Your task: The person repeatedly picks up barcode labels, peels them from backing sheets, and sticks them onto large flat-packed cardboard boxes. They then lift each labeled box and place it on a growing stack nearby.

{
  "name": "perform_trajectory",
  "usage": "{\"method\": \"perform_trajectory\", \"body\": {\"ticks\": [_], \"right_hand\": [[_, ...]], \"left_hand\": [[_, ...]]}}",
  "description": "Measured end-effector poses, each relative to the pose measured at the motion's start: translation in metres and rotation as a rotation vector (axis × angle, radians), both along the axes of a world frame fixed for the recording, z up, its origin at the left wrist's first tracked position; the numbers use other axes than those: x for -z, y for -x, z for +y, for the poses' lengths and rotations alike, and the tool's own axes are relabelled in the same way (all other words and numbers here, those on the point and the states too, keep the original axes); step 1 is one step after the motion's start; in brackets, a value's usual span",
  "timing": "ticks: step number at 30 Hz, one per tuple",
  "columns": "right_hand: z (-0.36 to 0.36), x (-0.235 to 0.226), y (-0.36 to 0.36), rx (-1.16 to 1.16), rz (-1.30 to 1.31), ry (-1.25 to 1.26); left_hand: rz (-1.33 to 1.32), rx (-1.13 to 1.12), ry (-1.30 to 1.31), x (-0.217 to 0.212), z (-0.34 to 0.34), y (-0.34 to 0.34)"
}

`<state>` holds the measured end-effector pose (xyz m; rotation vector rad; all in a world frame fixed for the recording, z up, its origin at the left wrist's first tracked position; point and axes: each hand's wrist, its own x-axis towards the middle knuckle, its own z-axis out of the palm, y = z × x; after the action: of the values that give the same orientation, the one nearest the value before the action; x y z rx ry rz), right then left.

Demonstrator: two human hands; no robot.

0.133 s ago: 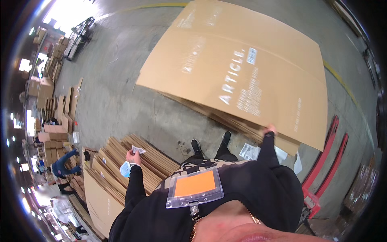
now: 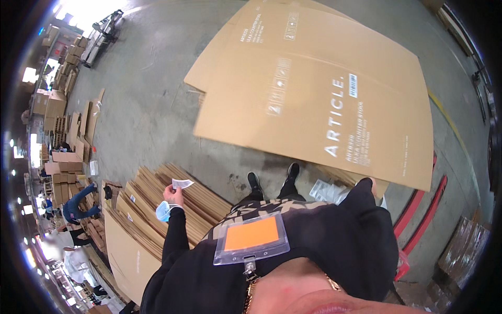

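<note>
Brown cardboard fills the upper right, where a large printed sheet (image 2: pixel 308 110) lies askew over another sheet (image 2: pixel 214 63), whose corner shows beyond its left end. The right hand (image 2: pixel 367 181) is at the near edge of the upper sheet; its fingers are mostly hidden there, so I cannot tell how they close. The left hand (image 2: pixel 173 195) is well apart from that sheet, its fingers clamped on a small white slip (image 2: pixel 182 183). A blue mask (image 2: pixel 163 211) hangs at the left wrist. Beneath the left hand, a stack (image 2: pixel 206 194) of flat cardboard leans in many layers. Between stack and sheet, two dark shoes (image 2: pixel 254 181) stand on the grey floor (image 2: pixel 151 115), with white papers (image 2: pixel 323 190) lying near them, by the sheet's near edge. A badge (image 2: pixel 251 234) with an orange card hangs on the person's chest. At right are the red forks (image 2: pixel 430 212) of a pallet jack, and beyond them a wrapped load (image 2: pixel 463 245). Far left, a co-worker in blue (image 2: pixel 78 209) bends near some boxes (image 2: pixel 67 168); a cart (image 2: pixel 102 37) stands at upper left.
</note>
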<state>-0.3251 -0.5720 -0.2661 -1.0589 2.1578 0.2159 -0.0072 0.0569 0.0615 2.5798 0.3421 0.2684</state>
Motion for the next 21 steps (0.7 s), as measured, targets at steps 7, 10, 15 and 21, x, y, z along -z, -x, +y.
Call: {"method": "perform_trajectory", "body": {"ticks": [7,10,15,21], "right_hand": [[0.058,0.0,-0.089,0.323,-0.776,-0.356],[0.159,0.015,-0.097,-0.022,-0.515,-0.367],[0.18,0.014,-0.093,-0.065,0.021,-0.078],[0.2,0.02,-0.046,0.746,-0.65,0.113]], "left_hand": [[0.242,-0.13,0.138,0.12,-0.027,0.032],[0.246,-0.021,0.062,0.109,-0.001,0.025],[0.276,0.071,0.255,0.126,0.001,0.013],[0.349,0.194,0.158,0.134,-0.027,0.017]]}}
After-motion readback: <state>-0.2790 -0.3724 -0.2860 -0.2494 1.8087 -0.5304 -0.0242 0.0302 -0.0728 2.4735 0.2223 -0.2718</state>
